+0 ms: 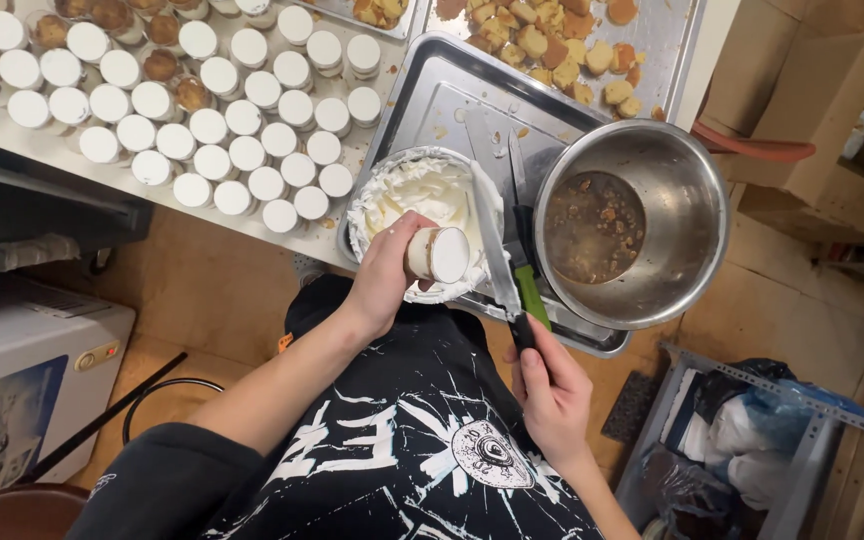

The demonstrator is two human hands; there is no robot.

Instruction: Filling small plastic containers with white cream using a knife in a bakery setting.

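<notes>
Cream fills the small cup (437, 253) that the left hand (389, 268) holds tipped on its side, its white top facing right, just over the near rim of the cream bowl (372, 205). Fingers and thumb are wrapped round the cup's body, and the forearm runs down and left from a slightly bent wrist toward the black printed shirt (402, 440).

The right hand (552, 390) comes up from below with fingers curled round the dark handle of a long flat spatula (492, 240). Its blade points up and away, lying across the right edge of the cream bowl, just beside the cup's top; whether blade and cup touch cannot be told.

A green-handled knife (530, 292) lies on the metal tray (432, 90) between the spatula and a steel bowl (692, 200) holding brown liquid with bits in it. Rows of white-topped cups (222, 125) stand on the table to the left. Cake chunks (552, 45) lie on another tray further back.
</notes>
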